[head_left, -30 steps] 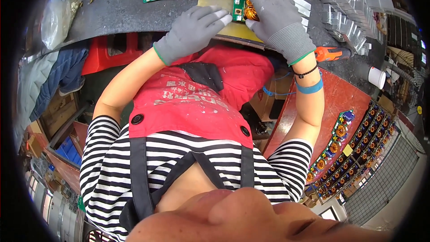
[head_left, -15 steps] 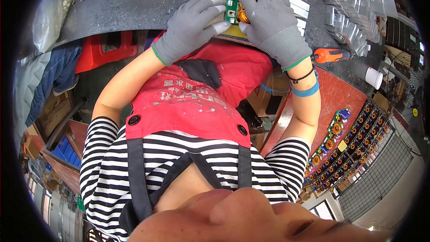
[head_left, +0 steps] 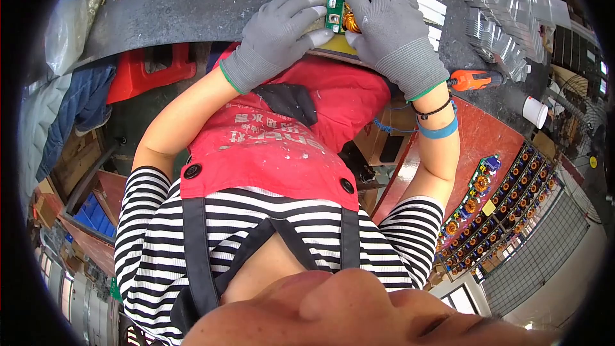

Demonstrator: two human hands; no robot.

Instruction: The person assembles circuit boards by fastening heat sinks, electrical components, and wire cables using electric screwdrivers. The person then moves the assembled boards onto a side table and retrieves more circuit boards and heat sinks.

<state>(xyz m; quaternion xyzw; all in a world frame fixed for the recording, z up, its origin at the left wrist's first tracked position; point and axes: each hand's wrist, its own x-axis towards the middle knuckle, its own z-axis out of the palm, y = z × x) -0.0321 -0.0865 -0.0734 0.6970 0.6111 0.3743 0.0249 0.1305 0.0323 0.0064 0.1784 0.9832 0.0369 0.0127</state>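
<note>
Right hand (head_left: 396,33) laid palm-down over green circuit board (head_left: 334,11) on worktop (head_left: 170,20), grip cannot be told; left hand (head_left: 272,37) held beside it, fingers loosely extended. Red apron (head_left: 256,170) printed with white writing (head_left: 255,129).

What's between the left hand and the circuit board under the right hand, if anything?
Nothing visible: the left hand sits right beside the green circuit board, thumb tip near its edge; contact unclear.

Head camera: from the wearer's head, we look down, fisheye-wide.
Face (head_left: 307,314): closest to us, lower edge.
Left hand (head_left: 272,38), right hand (head_left: 394,35): upper middle, farther off.
Worktop (head_left: 166,19): cut by our upper rim.
</note>
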